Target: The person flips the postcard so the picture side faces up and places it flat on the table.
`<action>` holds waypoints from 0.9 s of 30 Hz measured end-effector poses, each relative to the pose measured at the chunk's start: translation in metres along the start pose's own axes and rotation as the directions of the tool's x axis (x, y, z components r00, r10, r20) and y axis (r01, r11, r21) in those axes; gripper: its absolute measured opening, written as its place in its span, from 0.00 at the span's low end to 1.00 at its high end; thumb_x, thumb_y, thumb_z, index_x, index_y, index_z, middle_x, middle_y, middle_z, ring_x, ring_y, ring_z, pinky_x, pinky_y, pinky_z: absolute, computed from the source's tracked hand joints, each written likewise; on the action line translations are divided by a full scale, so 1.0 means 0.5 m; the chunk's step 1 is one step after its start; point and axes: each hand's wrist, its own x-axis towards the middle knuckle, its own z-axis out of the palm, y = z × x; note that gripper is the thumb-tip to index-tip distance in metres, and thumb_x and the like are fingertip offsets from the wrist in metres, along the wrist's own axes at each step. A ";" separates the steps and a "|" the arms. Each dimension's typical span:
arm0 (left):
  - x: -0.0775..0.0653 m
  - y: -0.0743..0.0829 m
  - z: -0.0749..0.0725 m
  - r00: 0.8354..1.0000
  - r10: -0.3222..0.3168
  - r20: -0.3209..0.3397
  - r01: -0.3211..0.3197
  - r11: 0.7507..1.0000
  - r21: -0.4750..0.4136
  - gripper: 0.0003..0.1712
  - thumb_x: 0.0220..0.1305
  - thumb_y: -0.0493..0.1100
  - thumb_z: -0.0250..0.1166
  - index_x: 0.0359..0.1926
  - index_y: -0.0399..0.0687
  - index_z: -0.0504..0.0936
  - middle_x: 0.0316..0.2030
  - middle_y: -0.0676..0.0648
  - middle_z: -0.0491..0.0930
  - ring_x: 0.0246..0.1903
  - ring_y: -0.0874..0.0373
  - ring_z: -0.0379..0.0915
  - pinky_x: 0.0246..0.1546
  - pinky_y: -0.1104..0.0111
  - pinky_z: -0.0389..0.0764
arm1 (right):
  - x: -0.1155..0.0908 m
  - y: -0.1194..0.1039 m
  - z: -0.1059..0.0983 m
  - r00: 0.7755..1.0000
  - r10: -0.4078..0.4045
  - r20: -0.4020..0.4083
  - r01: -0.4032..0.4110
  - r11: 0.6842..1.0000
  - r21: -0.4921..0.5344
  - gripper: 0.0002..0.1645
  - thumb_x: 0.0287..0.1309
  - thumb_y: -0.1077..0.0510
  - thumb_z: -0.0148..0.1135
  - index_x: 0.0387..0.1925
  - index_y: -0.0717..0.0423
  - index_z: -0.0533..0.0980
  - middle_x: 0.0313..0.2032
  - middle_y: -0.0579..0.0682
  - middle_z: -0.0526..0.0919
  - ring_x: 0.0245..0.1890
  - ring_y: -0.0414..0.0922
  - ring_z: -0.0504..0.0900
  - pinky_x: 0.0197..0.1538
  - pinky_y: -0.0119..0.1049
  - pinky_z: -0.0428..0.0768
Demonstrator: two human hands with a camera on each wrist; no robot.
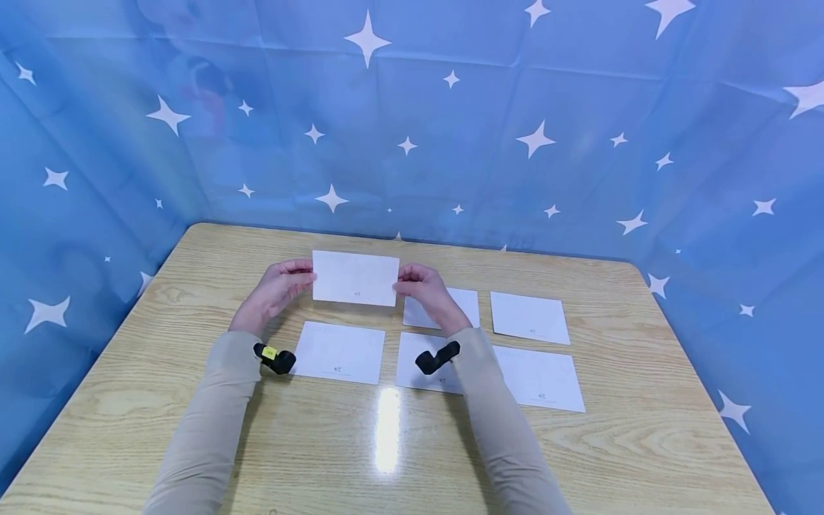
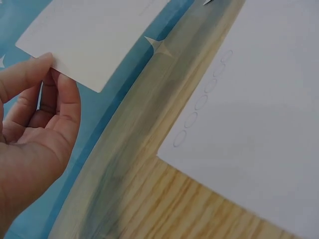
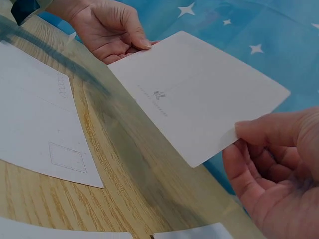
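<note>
A white postcard [image 1: 356, 277] is held up over the back of the table, a small dark print near its lower edge. My left hand [image 1: 278, 287] pinches its left side between thumb and fingers; the left wrist view shows the thumb on top of the card's edge. On the opposite side, my right hand [image 1: 426, 288] pinches the right edge the same way, as the right wrist view also shows. Below the raised card lies another postcard [image 1: 339, 352], with a row of small ovals along one edge in the left wrist view.
Several more white postcards lie in rows on the wooden table [image 1: 309, 443]: a back right card [image 1: 530, 317], a front right card [image 1: 541, 378], and two partly hidden by my right hand and wrist. A blue star-patterned curtain [image 1: 412, 107] rises behind the table.
</note>
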 end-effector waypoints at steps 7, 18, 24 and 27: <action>-0.003 0.000 0.003 1.000 0.016 -0.018 -0.016 1.000 0.010 0.12 0.61 0.28 0.59 0.29 0.51 0.82 0.32 0.52 0.78 0.34 0.62 0.76 0.43 0.73 0.77 | -0.002 0.001 -0.002 1.000 0.001 -0.014 -0.001 1.000 0.009 0.02 0.55 0.67 0.63 0.32 0.63 0.77 0.29 0.48 0.78 0.31 0.44 0.77 0.52 0.48 0.75; 0.001 -0.007 -0.002 0.996 0.081 -0.043 -0.075 0.989 0.130 0.17 0.62 0.29 0.58 0.28 0.56 0.84 0.34 0.56 0.80 0.37 0.65 0.76 0.45 0.70 0.76 | -0.005 -0.004 -0.003 0.999 -0.012 -0.041 0.010 0.998 -0.066 0.09 0.55 0.64 0.64 0.38 0.65 0.80 0.38 0.50 0.81 0.40 0.45 0.77 0.52 0.43 0.75; 0.003 -0.012 -0.003 0.995 0.088 -0.053 -0.077 0.979 0.186 0.21 0.63 0.27 0.54 0.27 0.59 0.83 0.37 0.55 0.78 0.34 0.63 0.76 0.43 0.70 0.78 | -0.006 -0.003 -0.002 0.998 -0.032 -0.059 0.028 0.997 -0.072 0.07 0.56 0.65 0.62 0.37 0.63 0.80 0.36 0.49 0.81 0.37 0.44 0.78 0.50 0.44 0.76; 0.003 -0.013 -0.004 0.995 0.080 -0.052 -0.069 0.979 0.194 0.21 0.64 0.28 0.54 0.27 0.59 0.83 0.39 0.55 0.77 0.35 0.64 0.76 0.45 0.69 0.77 | -0.006 -0.001 -0.003 0.998 -0.040 -0.043 0.037 0.997 -0.067 0.06 0.56 0.65 0.62 0.37 0.63 0.80 0.35 0.49 0.81 0.35 0.45 0.79 0.47 0.41 0.78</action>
